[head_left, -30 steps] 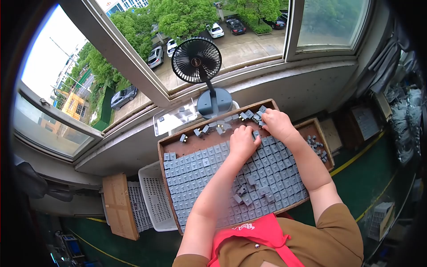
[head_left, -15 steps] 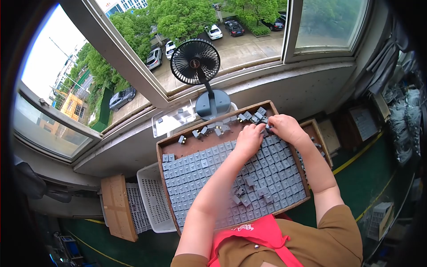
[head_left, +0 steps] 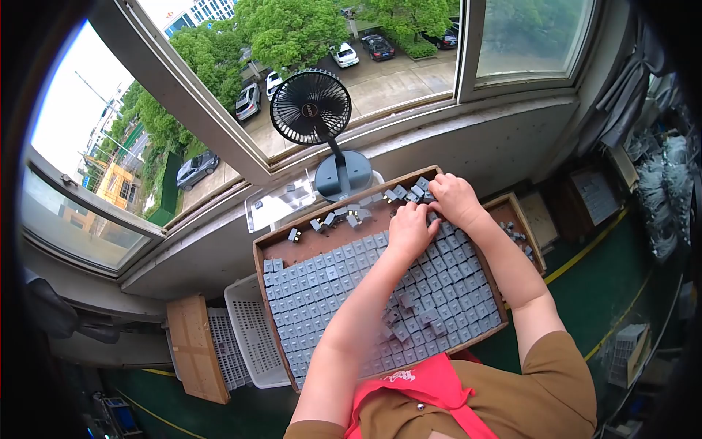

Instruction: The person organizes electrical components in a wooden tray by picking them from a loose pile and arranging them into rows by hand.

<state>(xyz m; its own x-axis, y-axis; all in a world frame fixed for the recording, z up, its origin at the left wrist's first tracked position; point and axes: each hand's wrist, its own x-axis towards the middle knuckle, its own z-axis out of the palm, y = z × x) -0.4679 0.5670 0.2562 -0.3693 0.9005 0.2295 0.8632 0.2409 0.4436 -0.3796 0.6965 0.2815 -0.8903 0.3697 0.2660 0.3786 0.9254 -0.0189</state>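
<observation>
A shallow wooden tray [head_left: 257, 256] holds close rows of small grey plastic blocks [head_left: 314, 285]. My left hand [head_left: 411, 233] is over the upper right of these rows, its fingers curled around a dark grey block [head_left: 433, 217] that shows only in part. Just beyond it, at the tray's far right corner, my right hand [head_left: 455, 199] bends its fingers down beside loose grey blocks [head_left: 418, 190]. Its fingertips are hidden, so what they hold cannot be made out. More loose blocks [head_left: 354, 217] lie along the far side on the brown tray bottom, some showing yellowish metal parts.
Several blocks [head_left: 398, 331] lie jumbled on top of the rows near me. A black fan [head_left: 311, 108] stands behind the tray by the window. Left are a white plastic basket [head_left: 252, 329] and cardboard [head_left: 194, 347]; right is a second wooden tray [head_left: 537, 252] with blocks.
My right hand has moved away from my left, toward the tray's far right corner and the loose blocks there. My left hand stays over the rows. The view has shifted slightly.
</observation>
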